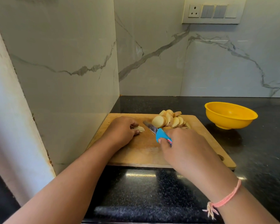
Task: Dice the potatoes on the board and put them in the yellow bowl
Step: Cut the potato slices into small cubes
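A wooden cutting board (144,151) lies on the black counter. A pile of round potato slices (168,120) sits at its far edge. My left hand (120,130) holds down a few potato slices (140,128) on the board's left part, fingers curled over them. My right hand (184,147) grips a knife by its blue handle (162,135); the blade (149,126) points up-left, just right of the held slices. The yellow bowl (229,114) stands to the right of the board, and nothing shows inside it.
A marble wall rises close on the left of the board and another behind it. The black granite counter (152,191) extends toward me and to the right. A socket and switch panel (213,11) is high on the back wall.
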`<state>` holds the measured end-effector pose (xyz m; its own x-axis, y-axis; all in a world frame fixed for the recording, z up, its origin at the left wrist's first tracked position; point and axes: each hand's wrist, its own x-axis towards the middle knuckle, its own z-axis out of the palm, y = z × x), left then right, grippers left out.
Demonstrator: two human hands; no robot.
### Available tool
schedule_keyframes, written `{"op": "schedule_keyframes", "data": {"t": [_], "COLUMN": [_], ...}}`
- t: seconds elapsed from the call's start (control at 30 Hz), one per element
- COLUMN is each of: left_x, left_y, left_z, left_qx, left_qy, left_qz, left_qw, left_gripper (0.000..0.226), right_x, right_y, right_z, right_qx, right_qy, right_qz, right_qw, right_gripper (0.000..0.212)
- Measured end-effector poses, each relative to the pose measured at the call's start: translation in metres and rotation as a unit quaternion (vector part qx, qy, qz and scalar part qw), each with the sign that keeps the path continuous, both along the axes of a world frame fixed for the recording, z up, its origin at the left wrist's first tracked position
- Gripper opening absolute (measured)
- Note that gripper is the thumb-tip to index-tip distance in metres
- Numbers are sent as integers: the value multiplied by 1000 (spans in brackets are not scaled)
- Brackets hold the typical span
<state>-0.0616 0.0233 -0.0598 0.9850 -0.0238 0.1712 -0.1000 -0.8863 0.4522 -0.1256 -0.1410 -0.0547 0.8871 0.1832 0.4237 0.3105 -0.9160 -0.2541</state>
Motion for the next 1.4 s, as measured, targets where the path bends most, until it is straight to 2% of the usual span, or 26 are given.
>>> {"op": "schedule_keyframes", "data": {"t": [0.13,0.27,0.3,0.37,0.43,0.57,1.0,1.17,1.27,1.4], "left_x": [1,1,1,0,0,3,2,3,3,5], "left_y": [-4,-4,-2,1,3,2,0,-1,0,0], "left_z": [1,-1,-2,-3,-4,-5,-9,-10,-11,-11], "left_qx": [31,30,10,-31,-61,-90,-71,-76,-85,-83], "left_qy": [7,12,14,13,3,-13,-35,-52,-58,-59], "left_qz": [28,37,36,42,50,69,53,55,51,54], "left_qw": [999,999,999,999,997,993,995,994,993,993], "left_gripper": [31,7,9,36,44,41,34,34,36,40], "right_x": [-7,-3,-3,-2,-1,0,-3,-5,0,6], "right_y": [1,4,5,6,7,9,12,17,23,26], "right_z": [1,0,0,-1,-3,-7,7,15,28,38], "right_qx": [12,13,13,6,-4,-6,-34,-58,-62,-59], "right_qy": [-1,11,14,8,9,40,79,69,125,147], "right_qz": [10,6,5,5,3,6,4,17,22,37], "right_qw": [1000,1000,1000,1000,1000,999,996,996,990,987], "right_gripper": [38,38,38,38,36,35,39,27,8,11]}}
